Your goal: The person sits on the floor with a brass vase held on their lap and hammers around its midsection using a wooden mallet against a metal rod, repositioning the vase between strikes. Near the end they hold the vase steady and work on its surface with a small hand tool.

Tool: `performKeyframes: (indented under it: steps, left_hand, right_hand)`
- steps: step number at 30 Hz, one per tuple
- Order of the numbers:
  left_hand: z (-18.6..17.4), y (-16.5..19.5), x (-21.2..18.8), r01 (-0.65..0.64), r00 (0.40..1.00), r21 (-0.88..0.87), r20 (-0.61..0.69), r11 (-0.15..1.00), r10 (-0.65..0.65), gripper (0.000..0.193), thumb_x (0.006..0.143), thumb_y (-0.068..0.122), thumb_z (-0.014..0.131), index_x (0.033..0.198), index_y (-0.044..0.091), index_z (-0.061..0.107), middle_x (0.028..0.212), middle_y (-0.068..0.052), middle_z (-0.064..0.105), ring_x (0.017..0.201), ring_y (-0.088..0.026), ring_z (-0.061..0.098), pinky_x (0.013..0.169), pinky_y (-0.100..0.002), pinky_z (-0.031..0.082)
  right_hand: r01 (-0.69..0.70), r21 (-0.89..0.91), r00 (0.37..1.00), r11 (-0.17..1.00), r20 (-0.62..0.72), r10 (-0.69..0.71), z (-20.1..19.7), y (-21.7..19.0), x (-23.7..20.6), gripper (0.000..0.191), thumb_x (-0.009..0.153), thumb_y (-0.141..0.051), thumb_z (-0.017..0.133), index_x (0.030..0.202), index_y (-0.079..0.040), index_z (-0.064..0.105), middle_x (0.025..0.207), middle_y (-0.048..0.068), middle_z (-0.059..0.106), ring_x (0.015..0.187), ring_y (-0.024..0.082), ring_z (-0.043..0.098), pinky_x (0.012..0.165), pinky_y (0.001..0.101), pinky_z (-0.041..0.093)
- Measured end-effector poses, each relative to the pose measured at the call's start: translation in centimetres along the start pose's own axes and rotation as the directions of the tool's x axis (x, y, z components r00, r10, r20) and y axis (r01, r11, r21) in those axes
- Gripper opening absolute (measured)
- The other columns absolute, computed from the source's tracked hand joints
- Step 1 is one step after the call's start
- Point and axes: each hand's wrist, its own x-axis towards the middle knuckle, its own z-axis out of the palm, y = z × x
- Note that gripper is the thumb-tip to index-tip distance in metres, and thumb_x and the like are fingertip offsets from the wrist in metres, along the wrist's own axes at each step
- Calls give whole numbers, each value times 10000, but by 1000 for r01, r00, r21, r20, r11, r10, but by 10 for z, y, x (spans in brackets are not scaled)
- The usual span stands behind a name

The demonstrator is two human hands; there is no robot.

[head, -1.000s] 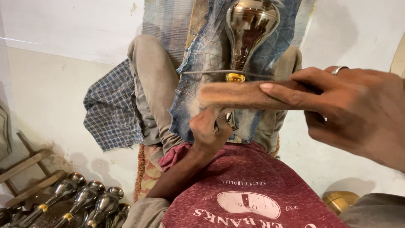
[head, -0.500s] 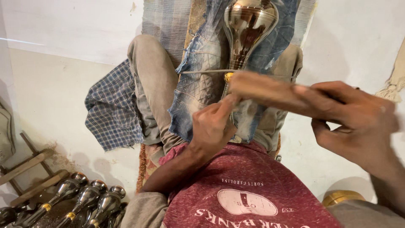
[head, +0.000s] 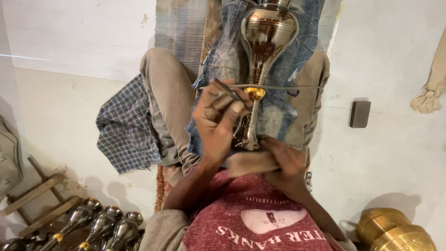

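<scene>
The right hand [head: 283, 162] has dropped the wooden mallet [head: 251, 162] to the lap; the left hand [head: 220, 114] grips a thin chisel [head: 230, 93] against the polished bulbous brass vase [head: 262, 51].

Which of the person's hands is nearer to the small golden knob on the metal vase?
Left. The left hand holds a thin tool beside the golden knob; the right hand sits lower, at the vase's base.

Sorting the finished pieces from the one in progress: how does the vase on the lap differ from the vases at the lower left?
The vase on the lap lies alone on denim cloth, between the hands, left hand holding a thin tool against it. The vases at the lower left lie side by side on the floor, untouched. Both are shiny metal with bulbous bodies and narrow necks.
</scene>
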Motion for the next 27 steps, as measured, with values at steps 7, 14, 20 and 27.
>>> performKeyframes:
  steps: [7, 14, 20, 27]
  left_hand:
    - [9, -18, -16, -240, 969, 66, 79, 968, 235, 321, 1034, -83, 656, 1337, -35, 560, 1098, -121, 736, 989, -162, 721, 940, -295, 606]
    - [-12, -22, 5, -271, 960, 175, -26, 947, 280, 300, 1006, -92, 650, 1291, -42, 570, 1110, -115, 738, 998, -156, 731, 884, -266, 610]
    - [-17, -3, 16, -101, 979, 53, 184, 993, 90, 369, 1001, -77, 655, 1358, -49, 568, 1144, -118, 739, 1073, -171, 727, 961, -290, 627]
    - [-6, 14, 25, -246, 953, 425, 270, 871, 137, 424, 934, -108, 672, 1341, 0, 622, 1092, -120, 777, 1046, -178, 769, 905, -288, 630]
  right_hand:
    - [367, -292, 929, 883, 63, -365, -10, -7, 32, 200, 840, -51, 738, 1013, 40, 696, 1108, 186, 719, 893, 256, 716, 824, 447, 609]
    - [587, -495, 810, 641, 353, -469, -14, -48, 59, 113, 844, -130, 747, 899, -32, 729, 914, 92, 704, 843, 211, 674, 737, 358, 565]
    - [336, -427, 942, 840, 132, -309, -19, -52, 60, 180, 867, -96, 747, 1025, -10, 755, 996, 116, 740, 853, 212, 699, 705, 351, 560]
    - [291, -294, 948, 910, -38, -316, -7, -33, 56, 283, 810, -72, 695, 1061, 59, 699, 1028, 176, 725, 891, 286, 731, 749, 409, 598]
